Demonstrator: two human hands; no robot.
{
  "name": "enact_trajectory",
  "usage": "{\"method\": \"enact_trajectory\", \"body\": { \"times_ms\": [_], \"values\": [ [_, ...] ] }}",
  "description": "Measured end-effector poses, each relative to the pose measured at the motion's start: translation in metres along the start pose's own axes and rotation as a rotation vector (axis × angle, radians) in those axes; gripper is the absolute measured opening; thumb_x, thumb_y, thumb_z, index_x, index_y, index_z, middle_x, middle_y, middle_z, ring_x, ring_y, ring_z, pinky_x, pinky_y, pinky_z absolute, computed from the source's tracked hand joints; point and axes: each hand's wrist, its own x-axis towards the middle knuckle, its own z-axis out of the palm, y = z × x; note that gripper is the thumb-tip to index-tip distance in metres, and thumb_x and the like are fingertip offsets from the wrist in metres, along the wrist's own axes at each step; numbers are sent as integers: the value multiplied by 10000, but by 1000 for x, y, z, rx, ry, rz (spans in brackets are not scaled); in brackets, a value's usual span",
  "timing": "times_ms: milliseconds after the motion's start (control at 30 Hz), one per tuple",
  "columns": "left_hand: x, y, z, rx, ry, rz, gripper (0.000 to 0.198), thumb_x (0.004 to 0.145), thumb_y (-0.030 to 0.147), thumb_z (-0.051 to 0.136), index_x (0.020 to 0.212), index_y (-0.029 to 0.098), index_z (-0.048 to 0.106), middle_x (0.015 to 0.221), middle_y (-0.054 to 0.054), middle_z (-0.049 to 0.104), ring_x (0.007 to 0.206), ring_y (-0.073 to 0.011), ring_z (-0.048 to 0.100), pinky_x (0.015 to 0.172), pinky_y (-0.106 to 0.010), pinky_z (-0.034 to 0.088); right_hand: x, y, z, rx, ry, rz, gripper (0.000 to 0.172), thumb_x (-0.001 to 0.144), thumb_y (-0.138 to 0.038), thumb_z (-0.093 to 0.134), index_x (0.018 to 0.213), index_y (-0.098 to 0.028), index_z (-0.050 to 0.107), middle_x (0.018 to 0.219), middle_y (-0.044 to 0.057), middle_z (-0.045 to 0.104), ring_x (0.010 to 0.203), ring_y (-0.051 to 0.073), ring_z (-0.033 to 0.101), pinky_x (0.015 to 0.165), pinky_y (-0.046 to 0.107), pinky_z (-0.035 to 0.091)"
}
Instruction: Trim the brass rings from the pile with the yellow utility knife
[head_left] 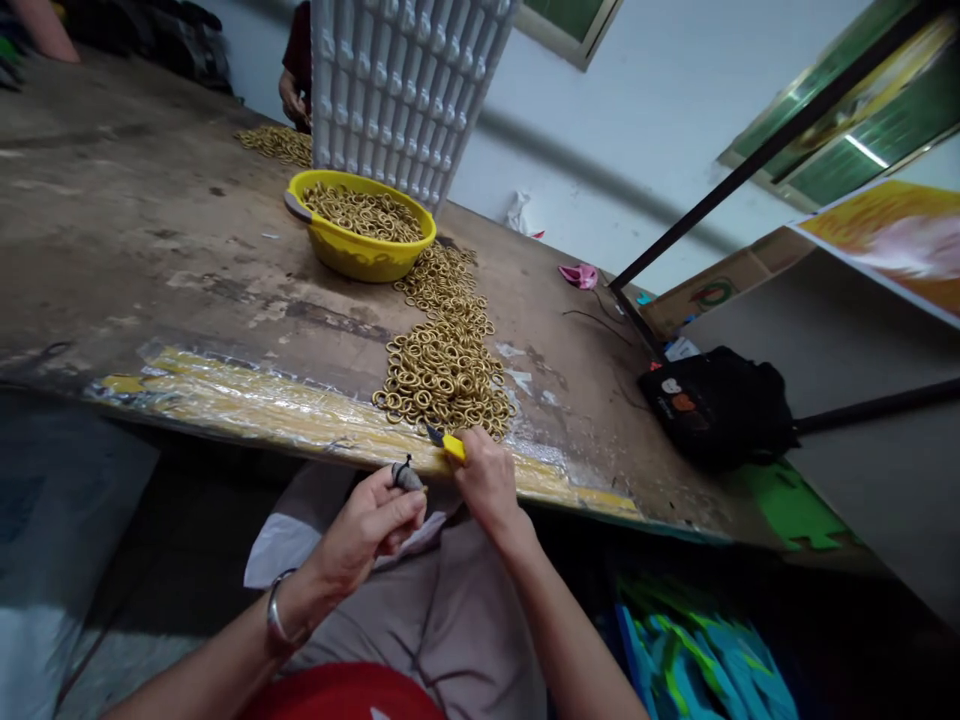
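My right hand [486, 478] is wrapped round a yellow utility knife [454, 447], its dark tip pointing left at the table's edge. Close by, my left hand [379, 522] is pinched shut over my lap; a tiny bit shows at its fingertips, too small to name. One left finger wears a grey wrap [407, 478] tied with black. Just beyond the knife lies a pile of gold-coloured rings [442, 370], which stretches back to a yellow basin [360, 255]. More of the same rings [364, 212] fill that basin.
Clear film and yellow tape [255, 400] cover the table's front edge. A ridged translucent plastic sheet [405, 90] stands behind the basin. Across the table is another person's hand [292, 100] by a second ring pile [277, 144]. A black bag [716, 408] lies at right.
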Motion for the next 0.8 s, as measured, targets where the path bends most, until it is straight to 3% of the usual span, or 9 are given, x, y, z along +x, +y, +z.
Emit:
{"method": "enact_trajectory", "body": {
  "times_ms": [133, 267, 367, 500, 800],
  "values": [
    [-1, 4, -8, -77, -38, -96, 250, 825, 365, 636, 906, 170, 502, 660, 29, 554, 434, -26, 337, 394, -154, 164, 9, 0, 10, -56, -30, 3, 194, 812, -51, 524, 875, -186, 648, 868, 46, 649, 721, 163, 578, 616, 261, 325],
    [7, 3, -13, -93, -22, -124, 324, 818, 450, 638, 836, 140, 545, 719, -18, 596, 442, -32, 401, 363, -151, 144, 9, 12, 9, 169, 66, 2, 118, 818, -119, 541, 854, -170, 641, 818, 47, 639, 723, 167, 565, 644, 253, 354],
    [16, 1, -12, -60, 72, -76, 345, 786, 449, 692, 773, 147, 527, 657, 13, 574, 403, -14, 363, 348, -138, 133, 3, 12, -2, 457, 116, 45, 140, 865, -224, 531, 781, -174, 630, 719, 17, 598, 662, 149, 538, 626, 242, 370],
    [19, 8, -6, -14, 58, -2, 317, 792, 417, 701, 886, 160, 541, 666, 21, 607, 368, -8, 340, 333, -131, 149, -10, 2, -24, 711, -1, -2, 205, 882, -294, 542, 726, -183, 615, 657, -15, 544, 615, 127, 503, 597, 229, 368],
    [4, 21, 1, -13, -54, 1, 378, 759, 456, 738, 854, 148, 540, 692, -2, 652, 360, -7, 370, 326, -128, 173, -30, -10, -52, 727, -48, -168, 186, 894, -280, 556, 763, -178, 641, 672, -13, 532, 616, 116, 491, 593, 230, 348]
  ]
}}
